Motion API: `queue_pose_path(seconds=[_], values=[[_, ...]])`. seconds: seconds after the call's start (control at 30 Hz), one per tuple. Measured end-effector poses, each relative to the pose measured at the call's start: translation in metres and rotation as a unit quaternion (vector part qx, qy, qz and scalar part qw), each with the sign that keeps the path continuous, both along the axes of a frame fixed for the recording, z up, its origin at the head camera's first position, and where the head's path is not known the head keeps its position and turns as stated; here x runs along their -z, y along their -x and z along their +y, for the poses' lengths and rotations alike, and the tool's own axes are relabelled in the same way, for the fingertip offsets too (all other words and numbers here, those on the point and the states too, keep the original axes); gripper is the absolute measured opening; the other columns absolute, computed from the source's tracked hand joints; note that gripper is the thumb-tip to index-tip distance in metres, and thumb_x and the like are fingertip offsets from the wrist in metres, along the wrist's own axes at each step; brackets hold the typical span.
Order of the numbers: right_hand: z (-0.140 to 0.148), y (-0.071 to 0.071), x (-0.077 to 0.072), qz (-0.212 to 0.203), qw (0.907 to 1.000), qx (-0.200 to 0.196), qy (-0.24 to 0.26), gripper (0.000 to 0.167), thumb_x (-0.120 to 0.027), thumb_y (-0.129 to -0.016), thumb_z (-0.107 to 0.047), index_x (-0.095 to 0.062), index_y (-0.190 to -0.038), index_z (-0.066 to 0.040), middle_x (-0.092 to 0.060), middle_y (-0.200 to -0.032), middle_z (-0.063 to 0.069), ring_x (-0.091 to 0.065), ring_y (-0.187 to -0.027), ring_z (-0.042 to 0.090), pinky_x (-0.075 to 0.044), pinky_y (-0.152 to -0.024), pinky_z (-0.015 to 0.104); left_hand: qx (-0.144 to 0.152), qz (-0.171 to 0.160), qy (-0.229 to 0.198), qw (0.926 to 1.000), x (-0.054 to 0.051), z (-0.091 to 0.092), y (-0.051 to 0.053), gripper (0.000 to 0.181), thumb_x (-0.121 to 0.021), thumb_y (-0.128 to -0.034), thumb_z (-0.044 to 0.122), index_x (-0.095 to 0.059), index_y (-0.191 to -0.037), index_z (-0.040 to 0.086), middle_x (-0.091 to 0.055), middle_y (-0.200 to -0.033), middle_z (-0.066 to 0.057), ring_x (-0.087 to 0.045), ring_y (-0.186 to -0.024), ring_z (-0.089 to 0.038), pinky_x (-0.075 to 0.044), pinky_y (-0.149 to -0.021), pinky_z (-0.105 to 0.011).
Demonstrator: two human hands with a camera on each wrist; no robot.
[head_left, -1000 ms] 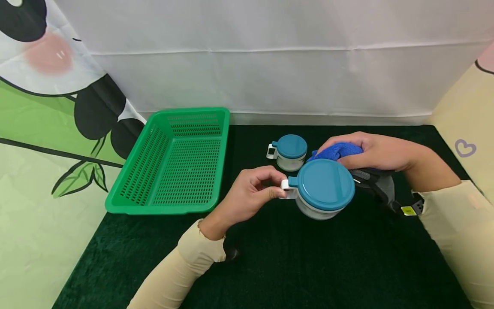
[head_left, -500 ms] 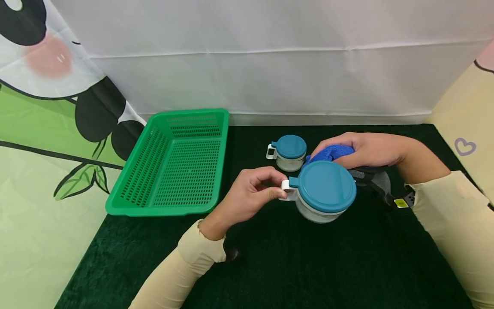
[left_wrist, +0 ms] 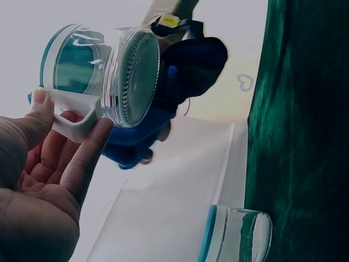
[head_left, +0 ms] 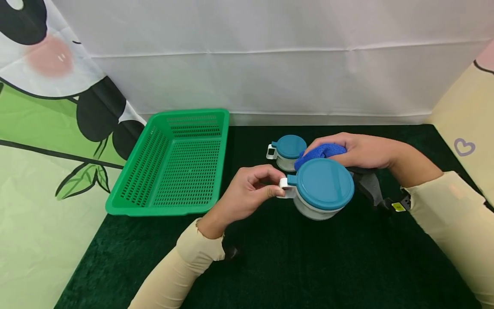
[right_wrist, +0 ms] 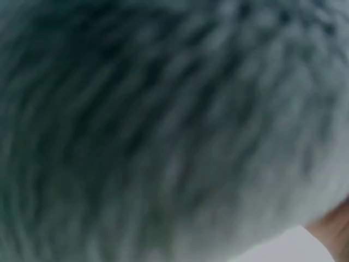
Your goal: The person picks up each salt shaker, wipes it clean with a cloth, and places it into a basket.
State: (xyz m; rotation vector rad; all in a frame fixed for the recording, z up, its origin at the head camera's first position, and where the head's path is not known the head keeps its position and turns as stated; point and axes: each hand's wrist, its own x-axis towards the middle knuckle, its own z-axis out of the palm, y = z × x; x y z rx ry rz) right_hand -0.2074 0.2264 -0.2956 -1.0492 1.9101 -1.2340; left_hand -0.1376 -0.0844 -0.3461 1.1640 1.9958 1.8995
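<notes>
Head view shows a pale left sleeve [head_left: 185,259] and a pale right sleeve [head_left: 447,227] reaching in over a table covered in dark green cloth [head_left: 293,262]. The left hand [head_left: 252,189] is nearly closed, its thumb and fingers pinching the white handle [left_wrist: 76,114] of a large jar [head_left: 325,186] with a blue lid, fitted on. From the left wrist, the jar's transparent body and round base show, raised well apart from the table. Just beyond it, the right hand [head_left: 364,150] curls its fingers and thumb round a bunched blue rag [head_left: 323,152] at the jar's far side; whether the rag touches the jar I cannot tell. The right wrist view is mostly a blurred, fuzzy surface. Past the rag, partly overlapped by it, a small jar [head_left: 290,148] with a matching lid and handle stands upright on the table. Further left sits a green slotted basket [head_left: 189,171], with a white backdrop [head_left: 270,77] behind everything.
</notes>
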Motion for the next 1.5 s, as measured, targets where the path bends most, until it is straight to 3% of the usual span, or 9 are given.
queue_pose_path(seconds=[0.17, 0.27, 0.43, 0.63, 0.87, 1.1, 1.33, 1.5], values=[[0.000, 0.004, -0.012, 0.013, 0.9999, 0.010, 0.006, 0.038, -0.048, -0.107, -0.007, -0.052, -0.144, -0.015, -0.049, -0.140, 0.020, -0.049, -0.124, 0.046, -0.057, -0.091, 0.054, 0.004, 0.004, 0.005, 1.0000, 0.001, 0.002, -0.001, 0.013, -0.068, -0.0953, -0.008, -0.068, -0.109, -0.006, -0.069, -0.102, -0.013, -0.064, -0.089, -0.022, -0.062, -0.080, -0.038], [-0.002, 0.005, -0.011, -0.003, 0.9997, 0.025, -0.003, 0.037, -0.048, -0.108, -0.010, -0.052, -0.144, -0.017, -0.046, -0.143, 0.020, -0.046, -0.126, 0.046, -0.055, -0.093, 0.055, -0.003, 0.007, 0.007, 0.9999, 0.000, 0.002, -0.001, 0.013, -0.068, -0.0950, -0.007, -0.068, -0.108, -0.006, -0.069, -0.102, -0.012, -0.065, -0.090, -0.022, -0.062, -0.080, -0.039], [-0.002, 0.008, -0.002, -0.041, 0.9986, -0.017, -0.029, 0.038, -0.047, -0.107, -0.009, -0.054, -0.144, -0.016, -0.045, -0.147, 0.017, -0.041, -0.132, 0.045, -0.050, -0.098, 0.058, 0.008, -0.002, 0.011, 0.9999, 0.000, 0.004, -0.001, 0.014, -0.067, -0.0952, -0.007, -0.068, -0.109, -0.006, -0.069, -0.103, -0.013, -0.066, -0.091, -0.023, -0.062, -0.082, -0.040], [-0.002, 0.011, -0.015, -0.006, 0.9991, -0.038, -0.018, 0.038, -0.050, -0.106, -0.007, -0.054, -0.143, -0.016, -0.045, -0.144, 0.019, -0.042, -0.127, 0.047, -0.055, -0.092, 0.058, 0.020, -0.002, 0.019, 0.9996, 0.003, 0.006, -0.001, 0.015, -0.068, -0.0946, -0.008, -0.069, -0.110, -0.006, -0.069, -0.102, -0.011, -0.066, -0.089, -0.021, -0.062, -0.080, -0.039], [-0.011, 0.018, -0.016, -0.103, 0.9872, -0.098, -0.073, 0.034, -0.047, -0.108, -0.005, -0.057, -0.139, -0.012, -0.046, -0.145, 0.020, -0.044, -0.130, 0.045, -0.051, -0.100, 0.059, 0.043, -0.009, 0.012, 0.9990, 0.002, 0.009, -0.004, 0.015, -0.067, -0.0938, -0.009, -0.067, -0.109, -0.007, -0.069, -0.103, -0.014, -0.068, -0.094, -0.026, -0.061, -0.084, -0.041], [-0.016, 0.017, -0.016, -0.064, 0.9913, -0.109, -0.036, 0.034, -0.051, -0.106, -0.004, -0.057, -0.138, -0.012, -0.045, -0.146, 0.020, -0.042, -0.129, 0.046, -0.053, -0.095, 0.060, 0.047, -0.008, 0.016, 0.9987, 0.004, 0.011, -0.004, 0.014, -0.067, -0.0934, -0.009, -0.067, -0.107, -0.007, -0.069, -0.103, -0.014, -0.069, -0.095, -0.024, -0.061, -0.084, -0.043], [-0.016, 0.018, -0.008, -0.089, 0.9858, -0.098, -0.103, 0.030, -0.052, -0.108, -0.011, -0.062, -0.136, -0.017, -0.050, -0.143, 0.015, -0.046, -0.129, 0.042, -0.051, -0.100, 0.055, 0.040, -0.008, 0.027, 0.9988, 0.006, 0.011, -0.005, 0.014, -0.068, -0.0936, -0.007, -0.068, -0.107, -0.006, -0.069, -0.102, -0.012, -0.069, -0.094, -0.020, -0.062, -0.083, -0.044], [-0.009, 0.018, -0.013, -0.058, 0.9929, -0.091, -0.049, 0.034, -0.051, -0.106, -0.005, -0.057, -0.139, -0.012, -0.045, -0.147, 0.018, -0.042, -0.130, 0.046, -0.053, -0.096, 0.058, 0.027, -0.002, 0.034, 0.9990, 0.006, 0.010, -0.003, 0.014, -0.069, -0.0933, -0.007, -0.068, -0.107, -0.005, -0.069, -0.103, -0.010, -0.068, -0.093, -0.018, -0.062, -0.083, -0.041]])
